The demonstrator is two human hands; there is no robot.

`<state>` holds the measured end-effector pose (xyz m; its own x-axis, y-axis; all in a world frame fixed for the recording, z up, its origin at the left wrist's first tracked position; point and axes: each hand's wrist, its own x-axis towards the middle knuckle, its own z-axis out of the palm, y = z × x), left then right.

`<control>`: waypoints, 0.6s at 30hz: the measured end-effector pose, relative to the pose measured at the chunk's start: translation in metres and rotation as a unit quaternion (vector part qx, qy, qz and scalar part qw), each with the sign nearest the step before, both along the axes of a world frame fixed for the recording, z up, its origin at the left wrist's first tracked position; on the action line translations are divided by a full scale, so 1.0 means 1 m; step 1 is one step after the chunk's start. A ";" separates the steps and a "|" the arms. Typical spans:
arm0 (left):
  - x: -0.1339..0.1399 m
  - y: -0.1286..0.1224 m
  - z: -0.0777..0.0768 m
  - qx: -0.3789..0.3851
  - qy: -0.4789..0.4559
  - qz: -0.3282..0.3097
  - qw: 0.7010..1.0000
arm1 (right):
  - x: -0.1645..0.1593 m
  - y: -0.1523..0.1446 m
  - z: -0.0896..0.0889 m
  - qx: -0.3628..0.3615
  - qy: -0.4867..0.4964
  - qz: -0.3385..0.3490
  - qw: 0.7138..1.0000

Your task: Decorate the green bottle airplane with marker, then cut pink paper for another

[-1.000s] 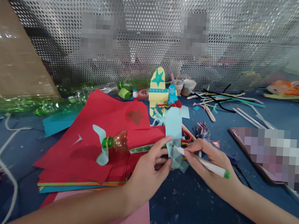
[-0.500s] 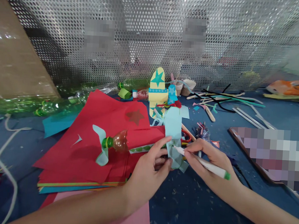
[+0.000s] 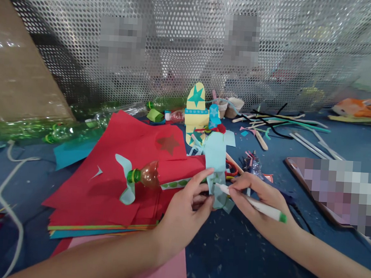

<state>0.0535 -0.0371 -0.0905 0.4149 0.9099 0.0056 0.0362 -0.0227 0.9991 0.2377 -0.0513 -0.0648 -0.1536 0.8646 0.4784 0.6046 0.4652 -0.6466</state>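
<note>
My right hand (image 3: 260,202) grips a white marker (image 3: 267,210) with a green end, its tip at the light blue paper piece (image 3: 216,153). Small green marks show on the paper's lower half near the tip. With bent fingers, my left hand (image 3: 189,210) holds that paper piece by its left edge. A red paper strip (image 3: 182,168) and a white strip with green leaf shapes (image 3: 175,183) run leftward from it. Left of my hand, a cut bottle top (image 3: 148,174) with a green cap and light blue propeller blades (image 3: 127,194) lies on red paper sheets (image 3: 84,191).
Behind stands a yellow paper plane (image 3: 195,116) with teal stars. Plastic bottles (image 3: 63,131) line the perforated metal panel (image 3: 185,42). Sticks and pipe cleaners (image 3: 277,119) lie at the back right, with a phone (image 3: 320,193) at the right. White cord (image 3: 4,195) trails at the left.
The marker tip has shifted very slightly on the light blue paper. Both hands keep nearly the same place and hold.
</note>
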 end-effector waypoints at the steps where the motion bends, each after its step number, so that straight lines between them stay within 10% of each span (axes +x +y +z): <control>1: 0.000 0.000 0.000 0.001 0.001 0.000 1.000 | 0.000 0.000 0.000 0.002 0.000 0.001 1.000; 18: 0.001 0.000 0.002 0.010 0.000 -0.005 1.000 | 0.001 0.001 -0.002 0.008 -0.004 0.015 1.000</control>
<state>0.0541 -0.0368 -0.0882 0.4245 0.9051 0.0229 0.0367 -0.0425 0.9984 0.2383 -0.0505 -0.0664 -0.1823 0.8516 0.4915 0.5956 0.4934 -0.6339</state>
